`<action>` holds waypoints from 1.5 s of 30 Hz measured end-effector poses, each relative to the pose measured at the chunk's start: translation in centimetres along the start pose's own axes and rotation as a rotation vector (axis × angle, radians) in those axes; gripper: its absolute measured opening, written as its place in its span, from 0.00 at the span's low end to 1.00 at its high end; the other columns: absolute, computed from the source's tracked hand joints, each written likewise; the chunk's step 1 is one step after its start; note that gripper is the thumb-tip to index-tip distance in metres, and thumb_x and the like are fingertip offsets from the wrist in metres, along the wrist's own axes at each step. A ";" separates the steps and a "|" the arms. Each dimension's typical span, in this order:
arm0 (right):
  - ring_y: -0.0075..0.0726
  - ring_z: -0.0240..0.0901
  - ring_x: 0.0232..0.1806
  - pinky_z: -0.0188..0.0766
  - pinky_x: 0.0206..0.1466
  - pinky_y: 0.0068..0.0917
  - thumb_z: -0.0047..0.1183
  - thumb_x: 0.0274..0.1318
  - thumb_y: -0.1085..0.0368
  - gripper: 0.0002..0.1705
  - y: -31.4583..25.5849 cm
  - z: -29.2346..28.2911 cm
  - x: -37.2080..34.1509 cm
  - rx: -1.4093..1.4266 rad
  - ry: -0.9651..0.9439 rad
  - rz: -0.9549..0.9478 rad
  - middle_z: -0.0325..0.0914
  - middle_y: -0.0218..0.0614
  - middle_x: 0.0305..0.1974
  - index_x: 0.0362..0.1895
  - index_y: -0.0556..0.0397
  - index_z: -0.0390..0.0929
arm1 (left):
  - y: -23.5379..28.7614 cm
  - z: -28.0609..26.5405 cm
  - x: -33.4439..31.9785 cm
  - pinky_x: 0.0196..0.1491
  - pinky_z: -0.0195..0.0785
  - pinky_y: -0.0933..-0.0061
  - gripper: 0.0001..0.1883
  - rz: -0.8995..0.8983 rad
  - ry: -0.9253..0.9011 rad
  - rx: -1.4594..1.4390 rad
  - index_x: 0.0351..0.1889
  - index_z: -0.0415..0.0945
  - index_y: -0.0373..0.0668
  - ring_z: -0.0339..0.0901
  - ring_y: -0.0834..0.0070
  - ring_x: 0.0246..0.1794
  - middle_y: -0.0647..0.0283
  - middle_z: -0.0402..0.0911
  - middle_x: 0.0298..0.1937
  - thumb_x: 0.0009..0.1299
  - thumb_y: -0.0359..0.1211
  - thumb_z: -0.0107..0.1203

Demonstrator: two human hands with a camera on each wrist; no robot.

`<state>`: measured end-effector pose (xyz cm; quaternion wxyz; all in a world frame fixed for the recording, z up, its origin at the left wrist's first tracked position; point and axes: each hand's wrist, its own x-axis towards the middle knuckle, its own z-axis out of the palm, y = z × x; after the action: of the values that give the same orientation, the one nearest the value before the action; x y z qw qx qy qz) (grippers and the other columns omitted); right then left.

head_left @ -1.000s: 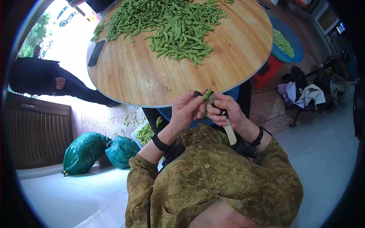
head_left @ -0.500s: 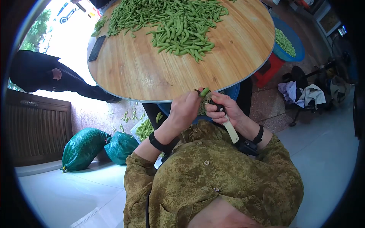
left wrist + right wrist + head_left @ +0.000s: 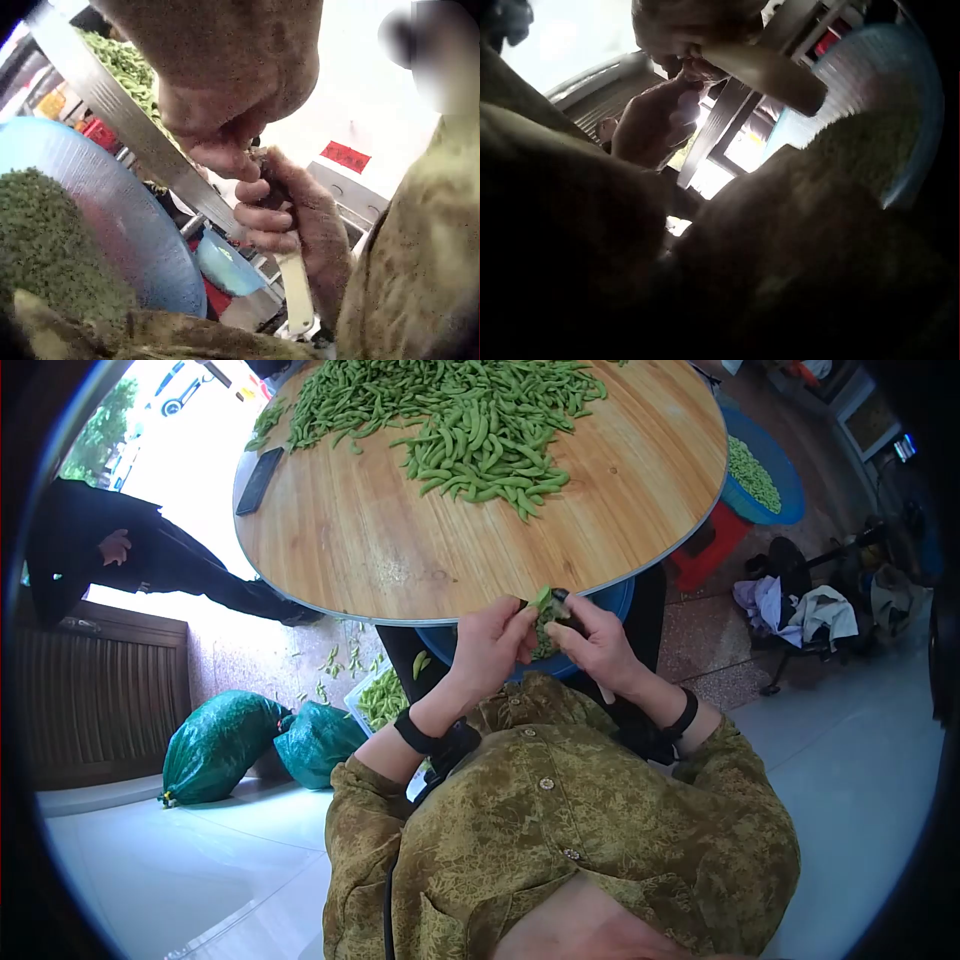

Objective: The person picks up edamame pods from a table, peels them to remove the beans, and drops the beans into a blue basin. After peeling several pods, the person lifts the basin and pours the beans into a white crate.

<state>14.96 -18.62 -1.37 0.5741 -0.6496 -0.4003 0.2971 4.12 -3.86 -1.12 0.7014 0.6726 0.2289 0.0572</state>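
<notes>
Over the table's near edge, my left hand [image 3: 488, 643] pinches a green bean pod [image 3: 544, 597] between thumb and fingers. Facing it at close range is my right hand [image 3: 600, 648], with dark coverings on some fingertips. Its fingers curl round a tool with a cream handle [image 3: 297, 294], which juts below the fist in the left wrist view; the tool's working end is hidden. Beneath both hands, a blue basin [image 3: 622, 600] holds a mass of small green beans [image 3: 52, 240]. A large heap of bean pods [image 3: 470, 435] covers the far part of the round wooden table [image 3: 350, 550].
A phone-like dark slab [image 3: 259, 481] lies at the table's left edge. Left on the floor are green sacks [image 3: 222, 748] and a tub of pods [image 3: 383, 700]. Another blue basin [image 3: 790, 480] of beans stands right, above a red stool [image 3: 715, 545]. Someone in dark clothes [image 3: 150, 550] is at left.
The hands stay together while the left hand turns and shifts slightly. The pod's visible end is now partly between the right fingers, and the cream handle has swung mostly behind the right hand.
</notes>
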 end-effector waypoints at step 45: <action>0.55 0.68 0.56 0.64 0.60 0.45 0.50 0.54 0.56 0.21 20.3 -13.0 5.8 -0.935 0.485 -0.074 0.75 0.46 0.52 0.49 0.54 0.76 | -17.4 -15.9 4.2 0.36 0.78 0.66 0.21 -0.084 0.426 -0.103 0.57 0.67 0.40 0.81 0.66 0.40 0.57 0.78 0.47 0.72 0.43 0.47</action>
<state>32.47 -20.68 -18.77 0.3091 -0.8720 -0.3681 -0.0926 -2.44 10.77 -18.88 0.6724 0.5986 0.3963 0.1803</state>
